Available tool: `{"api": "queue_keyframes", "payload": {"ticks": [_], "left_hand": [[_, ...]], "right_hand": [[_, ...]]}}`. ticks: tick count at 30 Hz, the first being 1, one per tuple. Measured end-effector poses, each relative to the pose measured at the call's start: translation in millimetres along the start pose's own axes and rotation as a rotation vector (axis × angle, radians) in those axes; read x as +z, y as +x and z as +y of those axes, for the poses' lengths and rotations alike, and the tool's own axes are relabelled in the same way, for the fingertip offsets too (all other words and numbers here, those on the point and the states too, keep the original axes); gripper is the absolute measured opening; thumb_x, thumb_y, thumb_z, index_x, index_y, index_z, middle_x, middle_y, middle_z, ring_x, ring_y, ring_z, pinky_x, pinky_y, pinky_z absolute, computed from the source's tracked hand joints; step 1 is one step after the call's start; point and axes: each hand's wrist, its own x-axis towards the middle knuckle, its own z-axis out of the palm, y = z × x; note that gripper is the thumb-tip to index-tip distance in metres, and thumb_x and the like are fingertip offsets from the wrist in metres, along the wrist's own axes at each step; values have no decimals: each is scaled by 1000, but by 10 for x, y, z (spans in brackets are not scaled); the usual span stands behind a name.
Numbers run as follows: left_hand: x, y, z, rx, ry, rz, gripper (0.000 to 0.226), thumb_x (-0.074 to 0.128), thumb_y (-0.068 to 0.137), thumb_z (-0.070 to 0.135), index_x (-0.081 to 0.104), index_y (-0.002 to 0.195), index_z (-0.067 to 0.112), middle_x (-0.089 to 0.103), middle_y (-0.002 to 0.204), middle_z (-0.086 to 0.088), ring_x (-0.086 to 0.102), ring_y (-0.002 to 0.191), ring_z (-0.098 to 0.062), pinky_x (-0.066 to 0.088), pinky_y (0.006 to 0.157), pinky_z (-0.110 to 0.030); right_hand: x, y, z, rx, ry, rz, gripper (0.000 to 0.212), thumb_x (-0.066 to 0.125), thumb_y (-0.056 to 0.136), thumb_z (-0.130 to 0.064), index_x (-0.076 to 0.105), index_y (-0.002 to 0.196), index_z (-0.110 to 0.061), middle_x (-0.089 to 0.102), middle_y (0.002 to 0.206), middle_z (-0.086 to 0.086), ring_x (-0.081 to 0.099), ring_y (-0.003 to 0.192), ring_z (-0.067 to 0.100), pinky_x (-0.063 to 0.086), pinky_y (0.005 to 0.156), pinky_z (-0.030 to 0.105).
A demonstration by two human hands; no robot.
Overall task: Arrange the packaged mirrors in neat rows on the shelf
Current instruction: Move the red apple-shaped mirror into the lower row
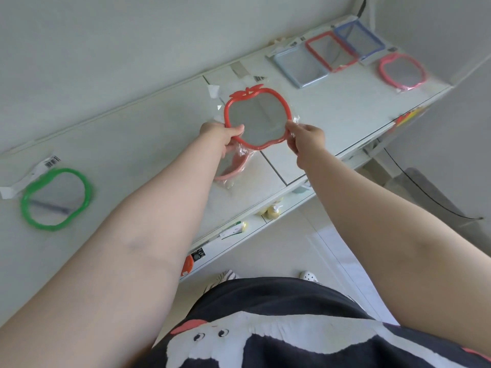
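Holding the red apple mirror (pixel 257 118) tight with left hand (pixel 222 136) and right hand (pixel 308 140), mid frame, to lay it straight on the shelf (pixel 148 144).

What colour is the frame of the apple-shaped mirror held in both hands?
Red, clearest in the head view: the red apple-shaped packaged mirror.

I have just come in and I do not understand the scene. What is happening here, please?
A person holds a red apple-shaped mirror in its clear wrapper with both hands, left hand and right hand, above a white shelf. A pink mirror lies under it, a green one far left, and several others sit at the far right end.
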Motion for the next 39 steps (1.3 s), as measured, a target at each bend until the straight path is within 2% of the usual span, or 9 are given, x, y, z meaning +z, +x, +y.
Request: {"api": "queue_keyframes", "payload": {"ticks": [6, 10, 14, 16, 19, 22, 28, 33, 39], "left_hand": [[876, -152, 16, 22, -15, -123, 12, 69, 85, 8, 59, 78, 11, 64, 76, 0, 60, 67, -8, 55, 52, -16], [1616, -214, -41, 30, 33, -148, 11, 73, 81, 8, 63, 85, 12, 69, 64, 5, 61, 64, -6, 55, 50, -15], [2403, -317, -139, 20, 53, -177, 20, 72, 81, 9, 66, 100, 5, 67, 80, 0, 62, 68, -8, 56, 53, -14], [2734, -351, -167, 22, 25, -182, 30, 72, 81, 9, 64, 110, 1, 67, 81, -1, 64, 68, -9, 56, 55, -16], [3078, -387, -182, 11, -18, -146, 33, 73, 81, 8, 64, 111, 0, 69, 81, -3, 66, 68, -9, 57, 57, -19], [3292, -407, -133, 3, -43, -121, 30, 71, 82, 6, 63, 110, 1, 67, 81, -3, 64, 70, -11, 57, 56, -19], [3493, -174, 55, -52, -62, -110, 28, 72, 82, 12, 64, 107, 4, 70, 85, -2, 68, 77, -8, 57, 62, -21], [3654, 155, 283, -95, -81, -82, 8, 66, 88, 13, 61, 82, 10, 64, 77, -1, 61, 67, -8, 56, 50, -23], [3855, 435, 527, -100, -97, -38, 7, 63, 86, -4, 59, 86, 2, 63, 77, -8, 61, 65, -15, 55, 74, -31]], "right_hand": [[-914, 273, -163, -33, -59, -4, 12, 74, 81, -19, 63, 81, -14, 59, 69, -1, 52, 52, 9, 53, 64, 20], [-1616, 526, -341, -48, -101, 21, 12, 72, 83, -21, 65, 74, -17, 54, 66, -2, 48, 53, 11, 49, 54, 18], [-2362, 892, -475, -91, -208, 23, 9, 72, 80, -13, 68, 71, -14, 57, 63, 0, 52, 57, 14, 56, 69, 30], [-2653, 1038, -536, -70, -192, 15, 5, 73, 80, -13, 72, 83, -9, 61, 72, 3, 56, 64, 15, 58, 78, 32], [-2961, 1202, -608, -20, -148, -7, 25, 73, 82, -12, 70, 105, -5, 65, 87, 6, 61, 67, 14, 60, 67, 24], [-3136, 1366, -684, 6, -131, -13, 25, 72, 82, -8, 69, 107, -6, 68, 101, 9, 65, 71, 15, 59, 60, 19], [-3134, 1697, -867, 29, -132, -11, 19, 70, 83, -2, 69, 102, -3, 66, 89, 9, 62, 62, 15, 50, 45, 13], [-3053, 2124, -1037, -14, -176, 4, 13, 67, 81, 2, 68, 79, -10, 64, 73, 5, 60, 60, 15, 55, 53, 17], [-3006, 2646, -1228, -10, -256, 19, 15, 68, 80, -1, 69, 77, -16, 67, 76, 4, 65, 71, 20, 59, 79, 32]]}}
